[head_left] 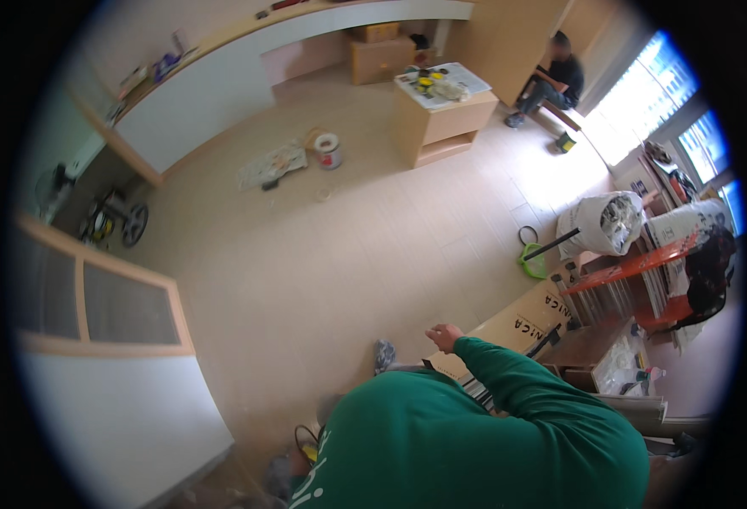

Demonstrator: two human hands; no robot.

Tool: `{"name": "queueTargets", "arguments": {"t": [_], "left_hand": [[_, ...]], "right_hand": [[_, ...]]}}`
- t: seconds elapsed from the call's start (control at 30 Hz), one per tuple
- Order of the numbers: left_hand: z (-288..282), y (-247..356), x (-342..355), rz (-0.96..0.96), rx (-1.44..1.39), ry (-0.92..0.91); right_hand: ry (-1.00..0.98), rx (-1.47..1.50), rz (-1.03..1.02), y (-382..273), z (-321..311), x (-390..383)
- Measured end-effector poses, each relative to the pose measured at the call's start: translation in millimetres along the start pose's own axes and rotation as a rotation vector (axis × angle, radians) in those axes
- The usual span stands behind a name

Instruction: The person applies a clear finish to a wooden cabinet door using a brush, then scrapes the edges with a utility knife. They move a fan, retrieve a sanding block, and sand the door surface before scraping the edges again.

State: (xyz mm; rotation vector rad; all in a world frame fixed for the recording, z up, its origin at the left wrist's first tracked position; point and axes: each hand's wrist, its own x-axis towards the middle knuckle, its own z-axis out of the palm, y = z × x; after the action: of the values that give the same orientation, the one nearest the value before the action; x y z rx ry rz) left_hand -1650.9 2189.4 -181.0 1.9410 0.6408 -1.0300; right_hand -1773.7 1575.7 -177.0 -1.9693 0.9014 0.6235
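Apparently, the right hand [445, 338] hung by the nearer end of the long cardboard carton [509, 321], its fingers loosely bent and slightly apart, nothing seen between them; whether they touched the board was unclear. The left hand was out of view, so its fingers could not be told. The carton lay aslant in front of the body, its far end near the green scoop [533, 261]. Good handling here seemed to want a broad palm on the board, bent knees and the patterned shoe [383, 356] kept clear of its edge.
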Motion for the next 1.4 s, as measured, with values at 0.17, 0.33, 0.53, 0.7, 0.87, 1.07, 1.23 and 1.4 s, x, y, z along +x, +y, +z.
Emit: {"name": "queueTargets", "arguments": {"t": [0.17, 0.33, 0.53, 0.7, 0.87, 1.07, 1.23, 1.4], "left_hand": [[9, 267, 123, 0.206, 0.288, 0.052], [219, 552, 124, 0.775, 0.881, 0.012], [485, 670, 118, 0.905, 1.015, -0.625], [603, 686, 167, 0.207, 1.682, -1.214], [705, 790, 190, 0.082, 1.69, -1.291], [911, 960, 141, 0.191, 1.756, -1.052], [1094, 1046, 118, 1.131, 1.262, -0.691], [1278, 1177, 133, 1.207, 1.119, -0.457]], "right_hand": [[0.277, 0.474, 0.103, -12, -98, 44], [0.353, 0.763, 0.359, 100, -119, 54], [0.417, 0.962, 0.733, 130, -121, -12], [0.498, 1.162, 0.791, 94, -214, 36], [0.532, 1.236, 0.679, 113, -328, 140], [0.511, 1.204, 0.601, 214, -448, 240], [0.499, 1.148, 0.584, 365, -616, 230], [0.795, 1.137, 0.59, 491, -917, 254]]}}
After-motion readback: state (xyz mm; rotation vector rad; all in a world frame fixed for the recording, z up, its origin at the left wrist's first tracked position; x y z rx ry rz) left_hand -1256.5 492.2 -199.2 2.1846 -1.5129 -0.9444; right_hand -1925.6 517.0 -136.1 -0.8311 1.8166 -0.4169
